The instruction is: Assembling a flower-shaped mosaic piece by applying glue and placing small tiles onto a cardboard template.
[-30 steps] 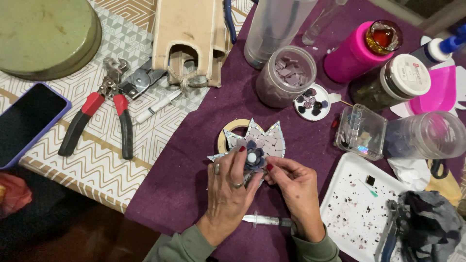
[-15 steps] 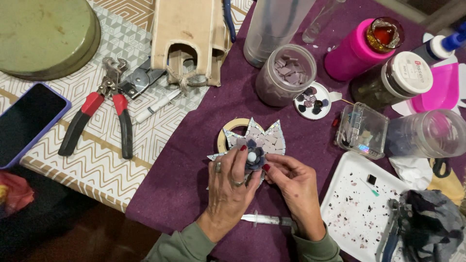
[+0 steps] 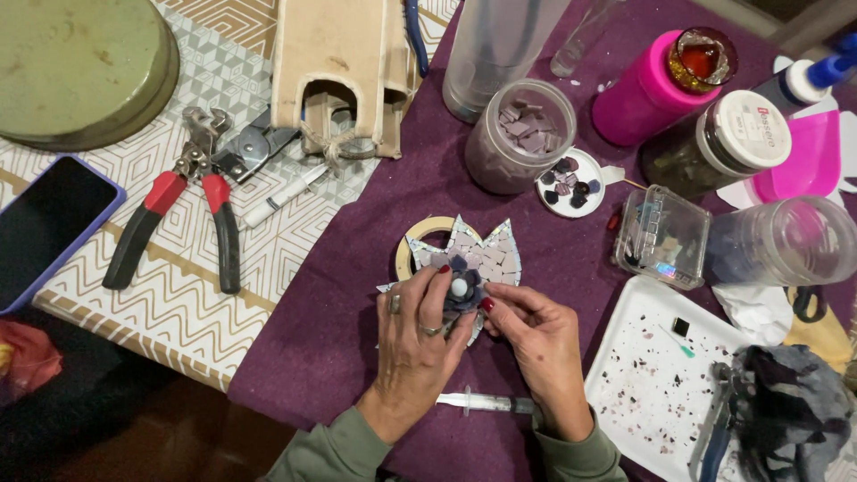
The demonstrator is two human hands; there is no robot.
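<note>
A flower-shaped mosaic piece (image 3: pixel 482 250) with pale tile petals lies on a purple cloth (image 3: pixel 339 303), resting over a roll of tape (image 3: pixel 416 245). At its centre sits a dark purple bloom with a white bead (image 3: pixel 459 287). My left hand (image 3: pixel 420 348) pinches that centre from the left, fingers curled on it. My right hand (image 3: pixel 536 344) touches the same spot from the right with its fingertips pressed together. A clear syringe (image 3: pixel 478 403) lies under my wrists.
Red-handled nippers (image 3: pixel 183 214) and a phone (image 3: pixel 49 223) lie on the patterned cloth at left. Behind the flower stand a jar of mauve tiles (image 3: pixel 522 134), a small dish of tiles (image 3: pixel 571 183), a pink bottle (image 3: pixel 652 89) and clear containers. A white tray (image 3: pixel 652 384) sits at right.
Both hands stay at the flower's centre; the fingers shift only slightly on the purple bloom. Nothing else has moved.
</note>
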